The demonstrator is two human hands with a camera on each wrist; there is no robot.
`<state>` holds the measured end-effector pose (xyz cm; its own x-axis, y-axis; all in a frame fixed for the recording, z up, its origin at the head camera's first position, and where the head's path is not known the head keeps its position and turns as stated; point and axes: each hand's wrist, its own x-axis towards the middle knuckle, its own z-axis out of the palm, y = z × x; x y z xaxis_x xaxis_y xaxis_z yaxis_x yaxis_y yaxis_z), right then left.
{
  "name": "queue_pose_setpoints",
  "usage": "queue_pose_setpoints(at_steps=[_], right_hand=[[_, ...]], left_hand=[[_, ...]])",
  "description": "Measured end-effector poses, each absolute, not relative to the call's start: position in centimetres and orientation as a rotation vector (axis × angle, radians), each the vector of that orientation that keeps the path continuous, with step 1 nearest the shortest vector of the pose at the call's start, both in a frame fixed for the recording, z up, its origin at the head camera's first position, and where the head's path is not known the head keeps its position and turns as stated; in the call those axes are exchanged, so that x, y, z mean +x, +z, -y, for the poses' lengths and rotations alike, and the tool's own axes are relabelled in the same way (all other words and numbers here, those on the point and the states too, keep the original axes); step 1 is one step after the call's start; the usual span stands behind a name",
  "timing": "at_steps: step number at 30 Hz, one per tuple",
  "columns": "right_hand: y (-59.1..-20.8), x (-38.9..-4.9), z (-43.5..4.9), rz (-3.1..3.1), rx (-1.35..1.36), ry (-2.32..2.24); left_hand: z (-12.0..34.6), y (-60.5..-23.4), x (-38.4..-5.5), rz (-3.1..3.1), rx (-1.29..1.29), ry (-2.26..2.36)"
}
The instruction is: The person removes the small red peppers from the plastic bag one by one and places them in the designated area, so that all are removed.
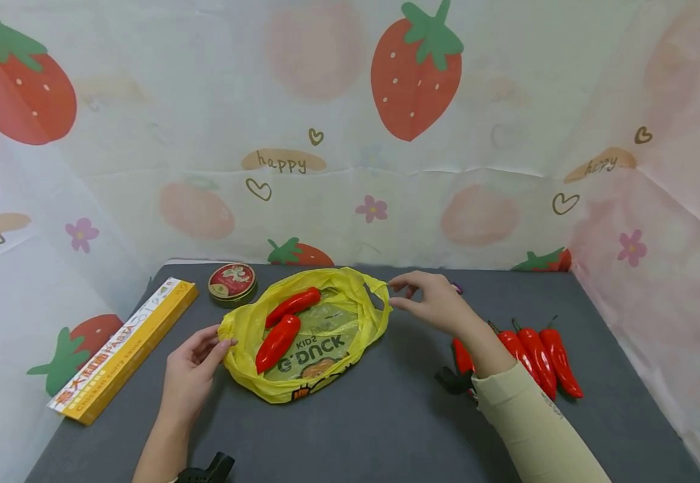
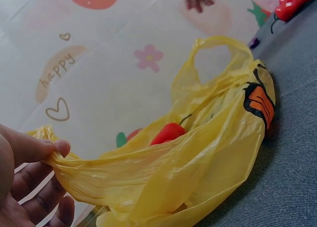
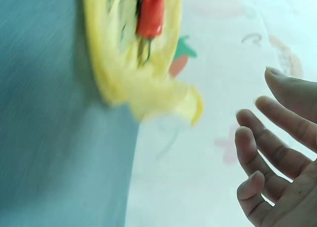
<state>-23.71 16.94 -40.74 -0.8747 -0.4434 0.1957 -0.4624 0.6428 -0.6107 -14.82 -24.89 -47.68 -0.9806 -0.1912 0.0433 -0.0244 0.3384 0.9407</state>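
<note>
A yellow plastic bag [image 1: 350, 335] with a duck print lies spread open on the table, and two red chili peppers [image 1: 277, 342] rest in it. My left hand [image 1: 191, 367] pinches the bag's left edge between thumb and forefinger; the left wrist view shows the plastic [image 2: 124, 180] pulled taut from that grip. Near the bag's right handle loop, my right hand [image 1: 434, 302] hovers with spread, slightly bent fingers. The right wrist view shows a gap between this hand [image 3: 282, 162] and the bag's loop [image 3: 168, 103], with nothing held.
Several red chili peppers [image 1: 533, 355] lie on the dark grey table [image 1: 362, 443] at the right, partly behind my right forearm. A long yellow pasta box [image 1: 126, 349] lies at the left. Behind the bag stands a round red-lidded tin [image 1: 232, 283]. A strawberry-printed cloth [image 1: 350, 201] encloses the back and sides.
</note>
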Motion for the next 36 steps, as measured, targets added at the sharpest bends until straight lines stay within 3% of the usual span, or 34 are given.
queue_pose_setpoints(at_steps=[11, 21, 28, 36], right_hand=[[-40.8, -27.8, -8.3, 2.899, 0.977, 1.309], [-44.0, -29.8, -1.7, 3.107, 1.117, 1.208], [-45.6, -29.1, 0.4, 3.161, 1.402, 0.821], [-46.8, -28.8, 0.3, 3.242, 1.267, 0.605]], left_hand=[[24.9, -47.7, -14.7, 2.445, 0.216, -1.714], [24.8, -47.5, -14.7, 2.443, 0.182, -1.682], [25.0, -47.6, -14.7, 2.438, 0.201, -1.676], [25.1, -47.6, -14.8, 2.443, 0.189, -1.672]])
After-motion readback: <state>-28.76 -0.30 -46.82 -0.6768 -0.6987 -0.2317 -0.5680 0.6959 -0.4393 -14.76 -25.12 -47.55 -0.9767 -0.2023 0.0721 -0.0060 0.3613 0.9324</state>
